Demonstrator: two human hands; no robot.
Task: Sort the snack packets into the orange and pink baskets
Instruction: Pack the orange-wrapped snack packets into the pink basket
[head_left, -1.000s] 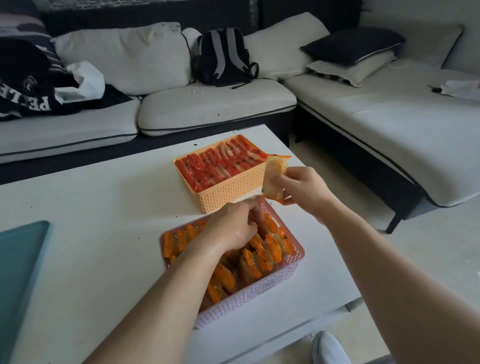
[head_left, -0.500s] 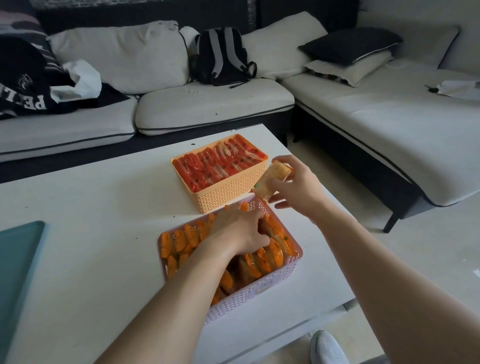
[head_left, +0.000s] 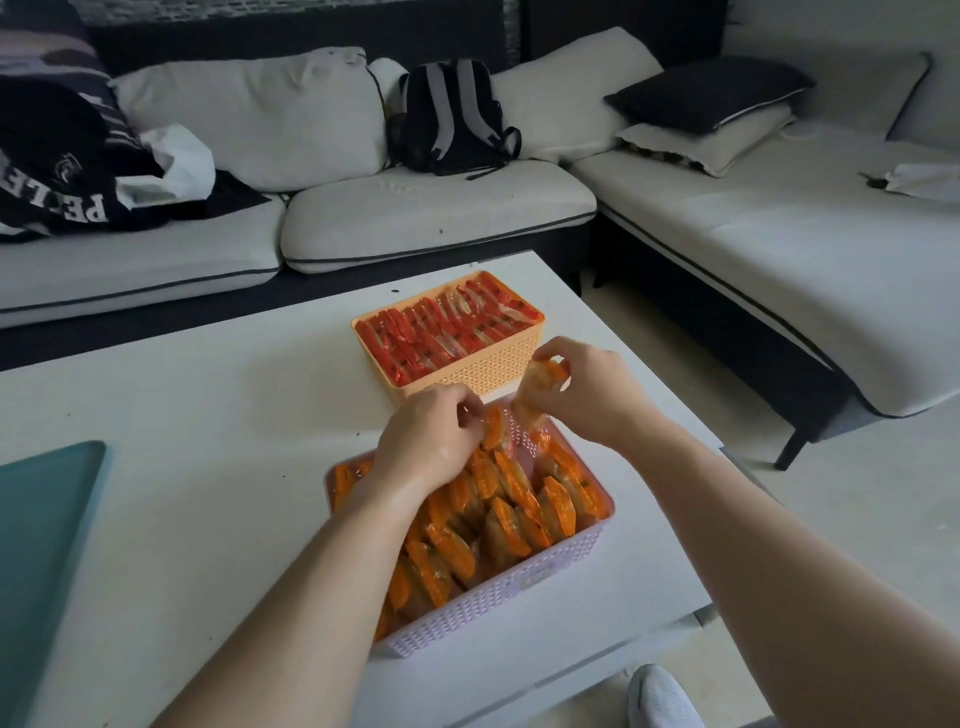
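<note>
The orange basket (head_left: 483, 369) and pink basket (head_left: 519, 587) are judged almost filled. One packet (head_left: 535, 389) is pinched by the right hand (head_left: 587, 395) above the pink basket's far edge; the left hand (head_left: 431, 436) grip cannot be told.

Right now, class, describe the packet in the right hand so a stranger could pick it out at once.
Find the white table before the sofa, then the pink basket at its near edge. At that basket's far rim, the right hand pinches one orange packet. Unlike the packets standing in the basket, it alone is held up over the rim.
</note>
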